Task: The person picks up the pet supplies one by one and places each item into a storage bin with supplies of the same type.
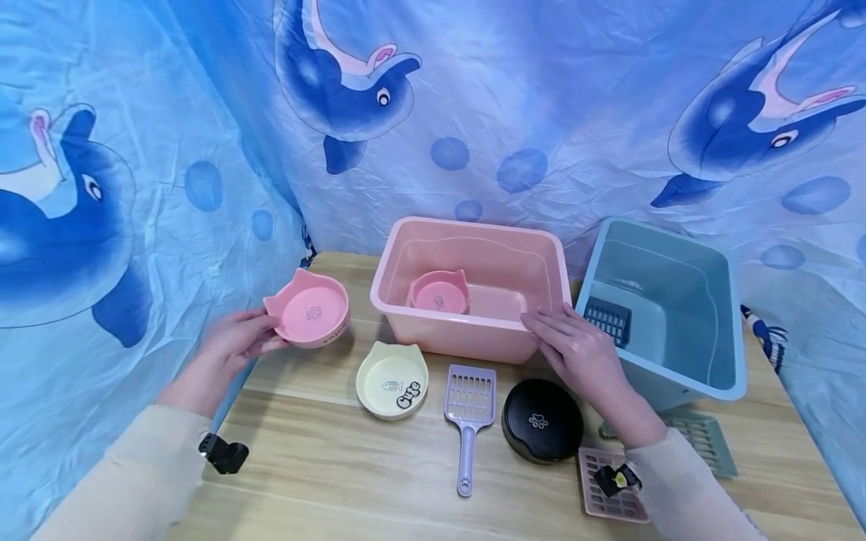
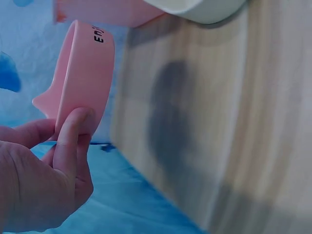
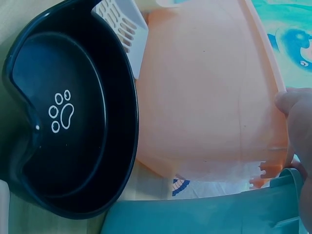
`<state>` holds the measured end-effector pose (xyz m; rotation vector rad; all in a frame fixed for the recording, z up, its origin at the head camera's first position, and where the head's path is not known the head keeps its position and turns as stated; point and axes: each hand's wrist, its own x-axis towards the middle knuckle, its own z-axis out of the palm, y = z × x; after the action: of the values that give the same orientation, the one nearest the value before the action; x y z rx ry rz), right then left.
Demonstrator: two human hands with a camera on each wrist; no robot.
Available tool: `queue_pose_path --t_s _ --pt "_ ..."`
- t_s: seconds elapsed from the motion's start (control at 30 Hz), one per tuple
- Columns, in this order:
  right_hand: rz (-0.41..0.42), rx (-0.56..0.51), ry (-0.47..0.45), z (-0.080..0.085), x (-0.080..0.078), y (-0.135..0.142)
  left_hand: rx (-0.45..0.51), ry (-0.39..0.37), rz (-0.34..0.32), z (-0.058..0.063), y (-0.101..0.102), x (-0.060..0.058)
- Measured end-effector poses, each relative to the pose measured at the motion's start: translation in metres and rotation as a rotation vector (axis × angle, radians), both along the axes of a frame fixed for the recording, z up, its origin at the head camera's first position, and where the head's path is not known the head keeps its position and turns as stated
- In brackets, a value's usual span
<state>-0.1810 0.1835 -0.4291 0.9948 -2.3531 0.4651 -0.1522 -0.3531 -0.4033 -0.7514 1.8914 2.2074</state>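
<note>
My left hand (image 1: 238, 334) grips a pink cat-eared pet bowl (image 1: 313, 309) by its side, holding it raised above the table's left part; its inside shows a paw print. In the left wrist view the fingers pinch the bowl's wall (image 2: 90, 73), which bears dark lettering. My right hand (image 1: 575, 342) rests on the front right rim of a pink plastic tub (image 1: 467, 336), its fingers laid over the edge. Inside that tub sits another pink cat-eared bowl (image 1: 440, 293). The tub's outer wall (image 3: 209, 87) fills much of the right wrist view.
A blue tub (image 1: 676, 379) with a dark slotted scoop (image 1: 607, 319) inside stands at right. In front lie a cream cat-eared bowl (image 1: 392, 382), a purple litter scoop (image 1: 470, 398) and a black bowl (image 1: 543, 421). Pink (image 1: 612, 496) and green (image 1: 710, 439) slotted scoops lie near my right forearm.
</note>
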Motion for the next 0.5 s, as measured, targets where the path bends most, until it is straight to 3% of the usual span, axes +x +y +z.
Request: queue_pose_path --t_s 0.2,0.5 --pt "-0.022 -0.006 0.011 -0.004 0.002 0.001 -0.066 0.037 -0.041 0.039 0.000 -0.004" --pt "-0.063 -0.067 0.089 -0.011 0.004 -0.004 -0.326 0.040 -0.158 0.094 0.002 -0.014"
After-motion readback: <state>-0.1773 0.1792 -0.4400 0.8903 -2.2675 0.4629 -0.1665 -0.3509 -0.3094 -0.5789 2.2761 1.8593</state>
